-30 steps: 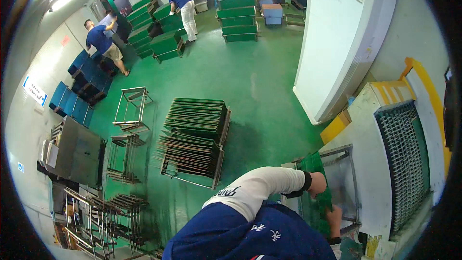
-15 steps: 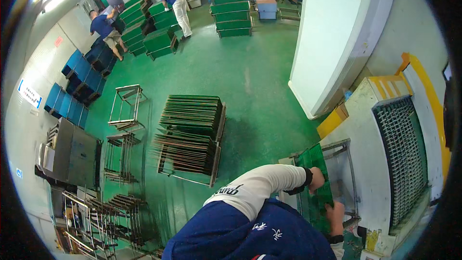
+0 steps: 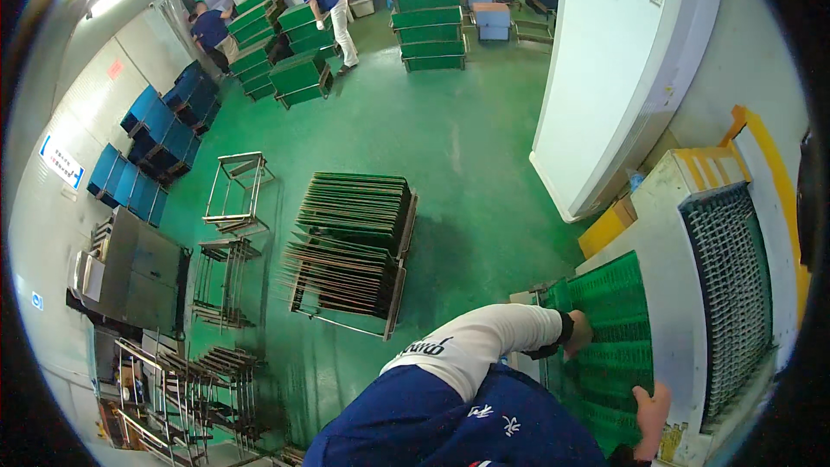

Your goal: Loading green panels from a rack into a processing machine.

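A broad green circuit board panel (image 3: 616, 298) lies tilted in front of me at the lower right, beside the pale machine. At its left part my left hand (image 3: 577, 335) is closed, the fingertips partly hidden against the board. My right hand (image 3: 651, 415) grips the panel's right edge, with the thumb on the near side. Below the left hand the board's surface looks dark and wavy, and I cannot tell whether other boards lie under it.
The pale machine (image 3: 692, 251) with a mesh-like roller bed (image 3: 733, 294) stands on the right. A rack of upright green boards (image 3: 354, 207) is on the floor to the left. Metal frames (image 3: 233, 195) stand farther left. Two people (image 3: 324, 4) work among green stacks at the back.
The green panel has opened out to face me more broadly, hiding the metal frame behind it. My right hand has moved right and down with its edge. My left hand has shifted slightly right.
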`<state>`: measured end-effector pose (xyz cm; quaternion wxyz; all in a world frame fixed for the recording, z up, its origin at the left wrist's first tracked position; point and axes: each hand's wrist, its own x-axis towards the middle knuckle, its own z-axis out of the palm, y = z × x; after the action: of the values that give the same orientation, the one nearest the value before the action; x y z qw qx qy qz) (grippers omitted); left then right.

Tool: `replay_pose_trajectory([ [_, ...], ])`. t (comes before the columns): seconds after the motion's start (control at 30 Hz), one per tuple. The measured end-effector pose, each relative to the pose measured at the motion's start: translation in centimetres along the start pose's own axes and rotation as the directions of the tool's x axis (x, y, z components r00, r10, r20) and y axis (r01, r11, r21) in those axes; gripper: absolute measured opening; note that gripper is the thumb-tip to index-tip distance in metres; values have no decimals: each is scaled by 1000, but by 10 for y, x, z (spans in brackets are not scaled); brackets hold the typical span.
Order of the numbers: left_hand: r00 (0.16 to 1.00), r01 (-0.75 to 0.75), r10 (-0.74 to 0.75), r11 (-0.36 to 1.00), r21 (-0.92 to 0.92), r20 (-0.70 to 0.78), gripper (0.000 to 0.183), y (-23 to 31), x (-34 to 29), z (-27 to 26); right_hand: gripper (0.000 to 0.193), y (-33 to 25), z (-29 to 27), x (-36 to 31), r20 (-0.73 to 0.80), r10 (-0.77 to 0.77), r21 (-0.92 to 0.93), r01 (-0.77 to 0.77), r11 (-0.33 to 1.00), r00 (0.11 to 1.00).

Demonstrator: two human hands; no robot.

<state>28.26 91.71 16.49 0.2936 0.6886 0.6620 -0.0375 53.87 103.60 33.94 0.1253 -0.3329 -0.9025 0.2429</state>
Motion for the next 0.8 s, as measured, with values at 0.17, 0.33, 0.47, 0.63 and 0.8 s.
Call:
replay_pose_trajectory([
  [0.17,1000,-2,0,997,76,22,40,9,-23,-18,44,0,-19,2,215,87,-205,-42,978,973],
  [0.33,987,-46,49,999,24,-152,15,-6,11,16,45,25,-72,-3,-124,203,99,-191,977,971],
  [0.47,973,-65,55,997,-38,-224,23,4,-12,-4,41,19,-89,4,-218,443,709,-170,684,870],
  [0.63,998,-54,55,996,77,-12,23,5,-19,-34,33,87,-86,22,-379,551,869,82,487,744],
  [0.8,999,-43,41,991,130,15,25,22,-15,-51,33,149,-65,14,-348,408,895,169,414,844],
])
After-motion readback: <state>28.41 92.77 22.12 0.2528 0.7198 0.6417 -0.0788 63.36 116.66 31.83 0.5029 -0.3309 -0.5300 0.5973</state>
